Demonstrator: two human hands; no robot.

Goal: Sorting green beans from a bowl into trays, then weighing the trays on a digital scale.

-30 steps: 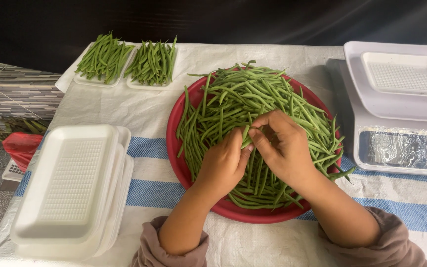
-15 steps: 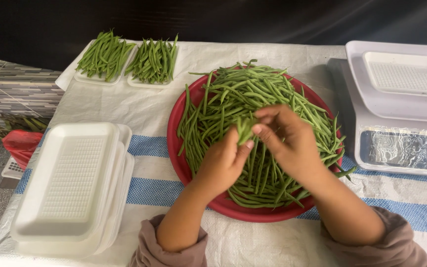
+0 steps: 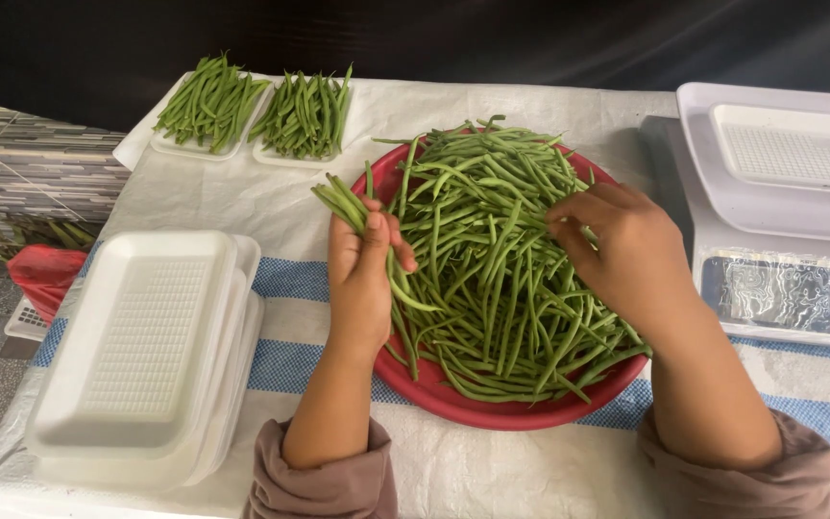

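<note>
The left hand [image 3: 362,274] gripped a small bunch of green beans [image 3: 348,204] above the red tray's [image 3: 492,408] left rim; the right hand [image 3: 622,255] rested half-curled on the heaped beans [image 3: 492,279], holding nothing I could see.

Left hand [image 3: 362,274] clutching a bean bunch [image 3: 346,204], right hand [image 3: 622,252] on the green-bean heap [image 3: 492,250] in a red tray [image 3: 492,411]

head camera looks steeply down, close over the table [image 3: 492,481].
</note>
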